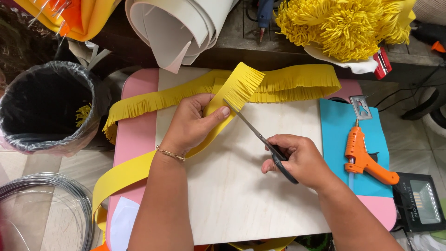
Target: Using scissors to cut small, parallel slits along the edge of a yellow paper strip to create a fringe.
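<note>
A pale board (260, 186) on a pink table (134, 135) is your worktop, with a bin (46, 111) at left and a glue gun (364, 158) on a blue sheet (339, 130) at right. The yellow strip (153, 100) looks light, soft and floppy, so pinch it close to the cut line. Your left hand (193, 123) is clamped on it mid-board, thumb on top; your right hand (299, 160) grips the scissors (258, 132), blades parted at the fringe.

You look down on a pink table (135, 135) topped with a pale wooden board (260, 186), set on a light tiled floor (409, 135). A bin lined with a black bag (44, 109) stands at its left, and a dark wooden shelf (237, 49) runs along the far edge.
</note>
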